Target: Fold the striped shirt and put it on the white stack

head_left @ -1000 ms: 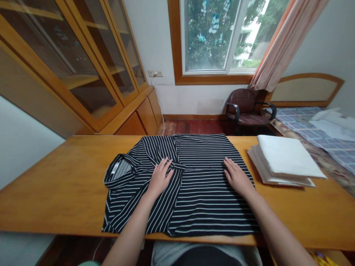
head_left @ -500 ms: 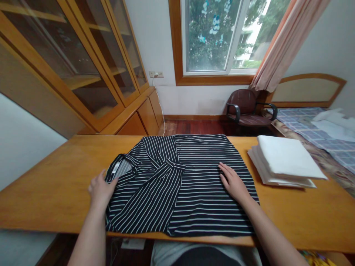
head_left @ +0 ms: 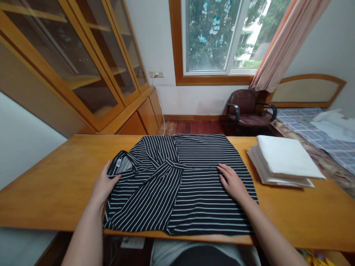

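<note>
A black shirt (head_left: 210,199) with white stripes lies spread out on the wooden table, its collar to the left and its hem to the right. Striped fabric bands cross and knot at the middle of its front. At the collar's left edge is my left hand (head_left: 103,186), open, thumb and fingers spread in a V, the thumb on the cloth and the lower fingers partly hidden. My right hand (head_left: 232,181) rests open and flat on the shirt's lower front, fingers stretched out.
Right of the shirt, a stack of white folded packing material (head_left: 288,157) sits on the wooden table (head_left: 55,177). Behind are a glass-door cabinet (head_left: 122,105), a dark red armchair (head_left: 244,107) and a bed (head_left: 318,122). The table's front edge runs close to my body.
My left hand has shifted slightly up and right along the collar, and the collar edge has moved up a little. My right hand stays nearly in place.
</note>
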Available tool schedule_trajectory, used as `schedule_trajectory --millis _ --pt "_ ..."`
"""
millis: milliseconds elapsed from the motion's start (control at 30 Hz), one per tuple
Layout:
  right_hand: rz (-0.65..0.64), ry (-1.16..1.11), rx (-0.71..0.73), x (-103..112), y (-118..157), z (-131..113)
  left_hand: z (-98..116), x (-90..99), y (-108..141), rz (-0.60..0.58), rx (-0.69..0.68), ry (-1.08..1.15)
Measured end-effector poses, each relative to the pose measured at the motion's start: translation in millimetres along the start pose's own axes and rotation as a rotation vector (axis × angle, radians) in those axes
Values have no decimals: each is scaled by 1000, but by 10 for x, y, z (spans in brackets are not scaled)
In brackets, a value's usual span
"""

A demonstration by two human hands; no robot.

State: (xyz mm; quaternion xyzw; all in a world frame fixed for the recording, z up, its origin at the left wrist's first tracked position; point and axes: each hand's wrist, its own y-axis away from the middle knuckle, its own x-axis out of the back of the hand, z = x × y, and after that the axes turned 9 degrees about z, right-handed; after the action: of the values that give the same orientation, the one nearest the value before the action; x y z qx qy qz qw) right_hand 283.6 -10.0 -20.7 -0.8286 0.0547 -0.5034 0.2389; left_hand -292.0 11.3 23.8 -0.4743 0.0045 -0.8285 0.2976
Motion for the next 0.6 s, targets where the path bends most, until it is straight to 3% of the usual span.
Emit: schedule_trajectory --millis 133,300,367,467,533,600 --pt "4 1 12 9 -4 -11 366 82 45 -35 -151 -10" --pt "6 6 13 16 -7 -21 778 -7 245 -111 -513 17" --pt "9 9 15 9 -5 -14 927 -66 389 -202 -694 16" --pt "12 11 24 -5 -4 4 1104 -105 583 -435 -903 -17" --pt "10 9 30 -12 -5 12 1158 -80 637 -542 -924 -37" --pt "7 6 33 -15 -6 14 1135 -20 618 -564 -860 -52"
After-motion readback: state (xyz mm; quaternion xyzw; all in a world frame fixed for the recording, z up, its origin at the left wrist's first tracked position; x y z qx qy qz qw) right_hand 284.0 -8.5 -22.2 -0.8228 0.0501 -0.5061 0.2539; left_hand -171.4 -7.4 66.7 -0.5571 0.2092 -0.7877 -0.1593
